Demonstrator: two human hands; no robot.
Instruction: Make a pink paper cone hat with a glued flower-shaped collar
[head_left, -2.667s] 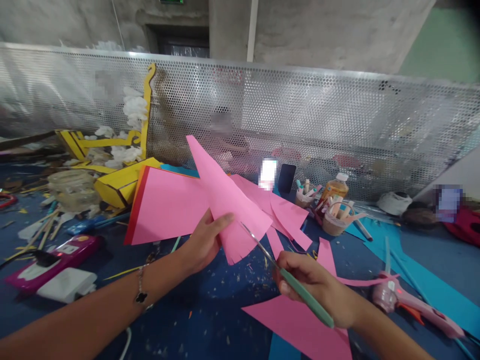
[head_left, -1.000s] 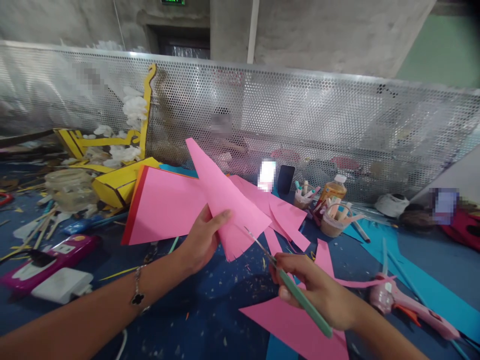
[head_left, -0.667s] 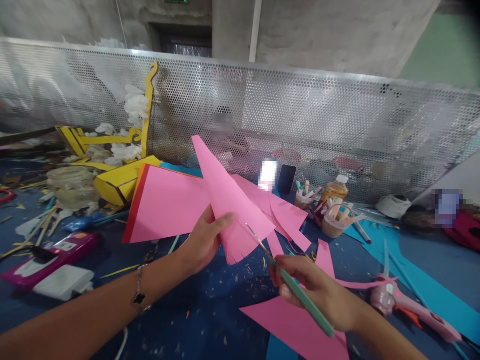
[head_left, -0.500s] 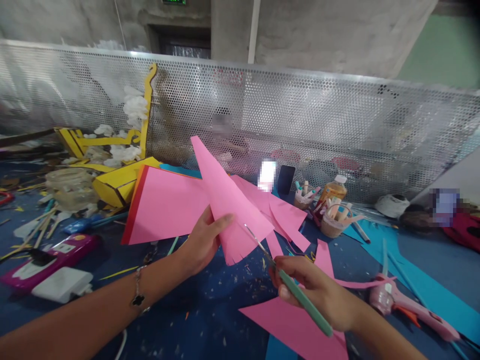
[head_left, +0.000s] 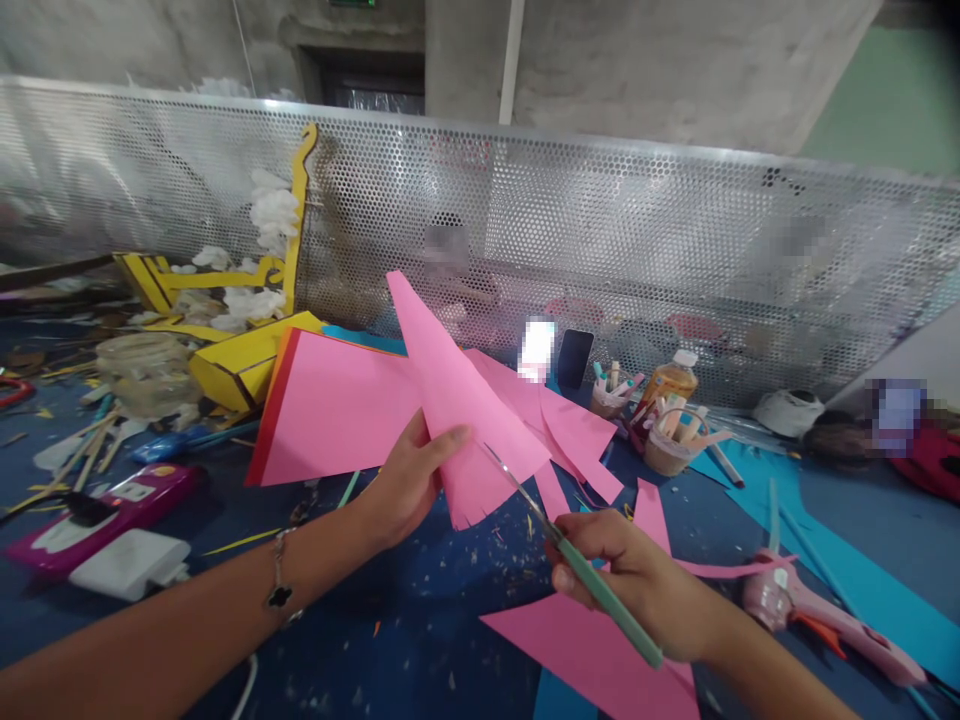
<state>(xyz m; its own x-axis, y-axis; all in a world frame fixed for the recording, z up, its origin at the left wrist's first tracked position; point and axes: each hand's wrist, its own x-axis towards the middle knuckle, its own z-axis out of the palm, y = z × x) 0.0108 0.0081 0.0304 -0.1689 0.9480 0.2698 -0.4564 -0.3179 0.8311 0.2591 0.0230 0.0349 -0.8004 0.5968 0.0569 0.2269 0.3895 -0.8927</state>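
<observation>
My left hand [head_left: 409, 482] grips a pink paper cone [head_left: 457, 405] held above the blue table [head_left: 420, 620], point up and away. The cone's lower rim is cut into short fringe strips. My right hand [head_left: 637, 580] is closed on green-handled scissors [head_left: 570, 555]. Their thin metal blades reach up-left and meet the fringed rim of the cone at its right side.
Pink paper sheets [head_left: 337, 410] and offcuts [head_left: 592, 650] lie around. A pink glue gun [head_left: 817, 605] rests at right, cups of pens [head_left: 667, 440] and a bottle [head_left: 670, 380] behind. A yellow cardboard piece [head_left: 240, 365], a magenta device [head_left: 112, 505] and a perforated metal screen [head_left: 600, 250] stand left and behind.
The scissors have worked along the cone's fringed rim with small shifts up and down. My left hand has kept its grip, with the cone barely moving.
</observation>
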